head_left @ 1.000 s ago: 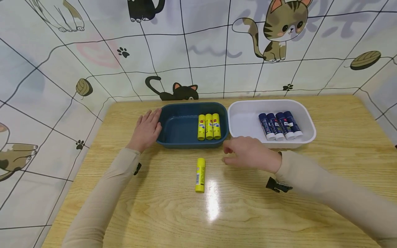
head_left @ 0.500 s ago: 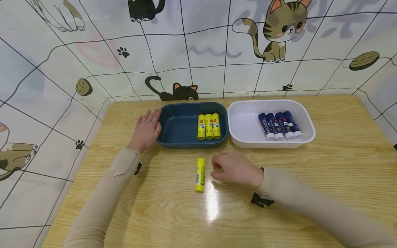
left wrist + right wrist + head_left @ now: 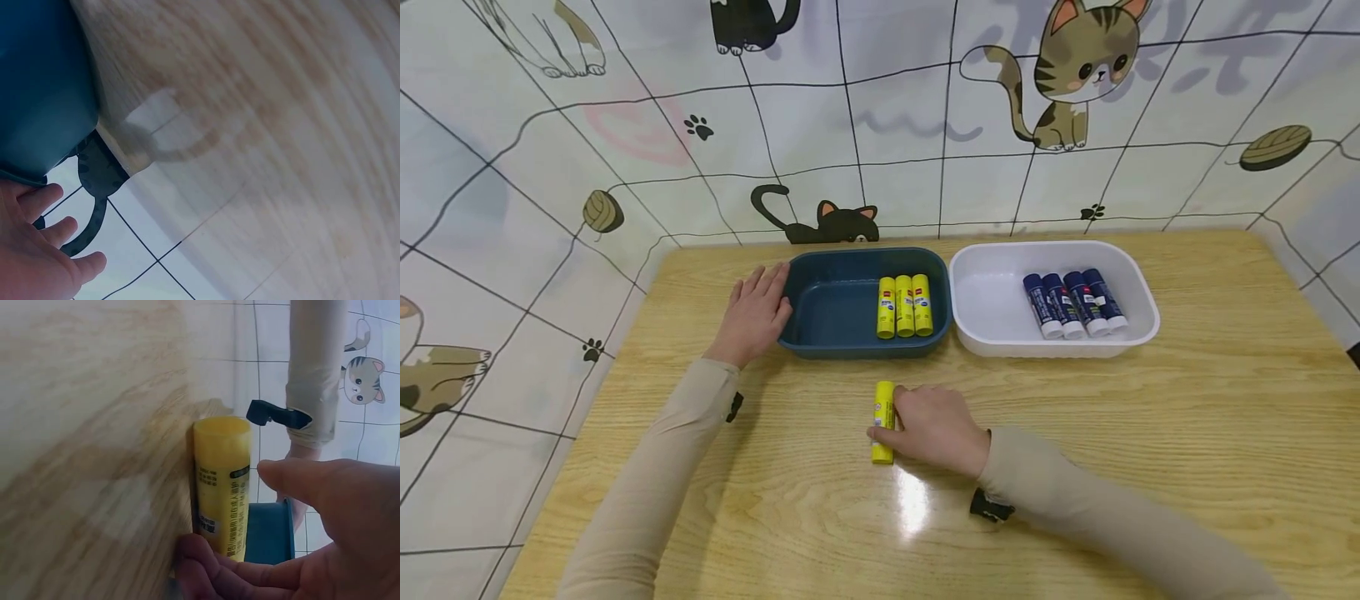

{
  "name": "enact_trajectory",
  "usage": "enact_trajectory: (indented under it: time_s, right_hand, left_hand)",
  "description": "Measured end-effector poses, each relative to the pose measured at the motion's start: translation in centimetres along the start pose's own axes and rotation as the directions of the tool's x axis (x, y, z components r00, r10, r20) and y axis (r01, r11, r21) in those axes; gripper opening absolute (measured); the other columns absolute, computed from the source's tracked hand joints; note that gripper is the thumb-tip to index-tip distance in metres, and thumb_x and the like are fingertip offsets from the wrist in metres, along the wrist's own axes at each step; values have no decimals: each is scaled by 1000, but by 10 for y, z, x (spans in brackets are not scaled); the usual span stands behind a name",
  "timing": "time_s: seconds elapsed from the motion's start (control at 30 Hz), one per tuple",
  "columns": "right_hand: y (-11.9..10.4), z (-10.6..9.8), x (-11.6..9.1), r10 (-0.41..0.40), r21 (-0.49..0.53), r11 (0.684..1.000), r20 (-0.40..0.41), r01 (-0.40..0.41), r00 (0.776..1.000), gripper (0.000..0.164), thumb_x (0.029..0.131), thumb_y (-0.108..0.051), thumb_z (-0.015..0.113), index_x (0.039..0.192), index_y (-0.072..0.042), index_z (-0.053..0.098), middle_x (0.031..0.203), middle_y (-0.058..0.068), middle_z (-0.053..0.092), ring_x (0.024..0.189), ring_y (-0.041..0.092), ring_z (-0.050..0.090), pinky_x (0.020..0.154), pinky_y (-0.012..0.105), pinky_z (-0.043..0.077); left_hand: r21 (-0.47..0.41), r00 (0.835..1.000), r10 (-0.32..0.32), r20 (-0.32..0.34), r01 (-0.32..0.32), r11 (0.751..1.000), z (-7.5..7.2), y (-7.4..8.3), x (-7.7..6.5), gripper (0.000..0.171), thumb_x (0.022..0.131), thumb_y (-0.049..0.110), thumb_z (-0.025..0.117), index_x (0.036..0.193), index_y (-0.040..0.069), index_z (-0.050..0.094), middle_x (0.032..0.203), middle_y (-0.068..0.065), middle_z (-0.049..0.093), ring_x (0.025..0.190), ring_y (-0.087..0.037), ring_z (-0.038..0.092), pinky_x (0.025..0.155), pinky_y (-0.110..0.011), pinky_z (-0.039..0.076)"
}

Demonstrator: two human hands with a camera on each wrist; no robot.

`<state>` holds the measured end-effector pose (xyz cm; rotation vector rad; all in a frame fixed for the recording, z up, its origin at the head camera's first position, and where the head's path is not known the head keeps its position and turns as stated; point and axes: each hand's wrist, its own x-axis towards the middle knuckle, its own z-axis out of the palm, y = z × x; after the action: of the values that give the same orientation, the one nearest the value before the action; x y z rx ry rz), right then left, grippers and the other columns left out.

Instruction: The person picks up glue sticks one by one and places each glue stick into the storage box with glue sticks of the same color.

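Note:
A yellow glue stick (image 3: 882, 450) lies on the wooden table in front of the trays. My right hand (image 3: 936, 425) is at it from the right: in the right wrist view the fingers (image 3: 219, 575) curl round one end of the glue stick (image 3: 222, 481), and the thumb is right beside its barrel. My left hand (image 3: 751, 318) rests with extended fingers against the left end of the dark blue tray (image 3: 827, 350). Three yellow glue sticks (image 3: 905, 307) lie side by side in that tray's right part. In the left wrist view, the left hand's fingertips (image 3: 53, 194) are at the blue tray (image 3: 44, 87).
A white tray (image 3: 985, 333) stands close against the blue one on the right. Several dark blue glue sticks (image 3: 1075, 304) with white ends lie in it. Behind the wooden table (image 3: 775, 517) rises a white backdrop (image 3: 895, 125) with cat drawings and grid lines.
My right hand has moved left and toward me, from the front of the white tray to the yellow glue stick on the table. My left hand has stayed at the blue tray.

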<state>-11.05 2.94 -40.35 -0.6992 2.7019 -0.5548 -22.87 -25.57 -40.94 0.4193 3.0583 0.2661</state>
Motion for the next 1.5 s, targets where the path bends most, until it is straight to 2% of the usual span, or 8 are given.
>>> enact_trajectory:
  time_s: [0.27, 0.53, 0.77, 1.07, 1.5]
  right_hand:
    - [-1, 5, 7, -1, -31, 1000, -61, -1, 998, 42, 85, -47, 68, 67, -14, 50, 50, -4, 39, 41, 12, 40, 37, 27, 31]
    - [0, 5, 12, 41, 20, 999, -17, -41, 999, 38, 84, -43, 70, 73, -12, 52, 53, -2, 44, 44, 13, 43, 38, 28, 35]
    - [2, 4, 13, 41, 83, 996, -13, -40, 999, 27, 79, -31, 71, 72, -13, 52, 55, -3, 45, 44, 12, 44, 39, 26, 34]
    - [2, 3, 14, 22, 101, 995, -11, -21, 1000, 26, 77, -32, 70, 72, -14, 52, 56, -3, 47, 45, 12, 45, 40, 26, 36]
    - [-6, -20, 16, -20, 129, 991, -36, 24, 999, 25, 78, -31, 71, 73, -14, 54, 57, -3, 52, 45, 10, 47, 40, 24, 36]
  left_hand:
    - [-9, 1000, -3, 2, 3, 1000, -1, 2, -1, 58, 103, 24, 30, 155, 6, 14, 159, -12, 18, 145, -36, 9, 113, -56, 5]
    - [-14, 1000, 1, -5, -1, 1000, -3, 4, -2, 57, 103, 23, 31, 155, 6, 15, 159, -13, 18, 145, -36, 10, 113, -56, 6]
    - [-24, 1000, -2, -8, 2, 1000, -3, 4, -1, 57, 103, 23, 30, 155, 5, 16, 159, -13, 19, 145, -35, 9, 113, -56, 6]
    - [-32, 1000, -5, -2, 5, 999, -3, 5, -1, 57, 103, 23, 31, 155, 5, 15, 159, -13, 18, 145, -34, 8, 114, -56, 5]
    - [-30, 1000, -9, 1, 9, 1000, -3, 4, -1, 57, 104, 23, 30, 155, 6, 15, 159, -12, 17, 145, -34, 8, 114, -55, 4]
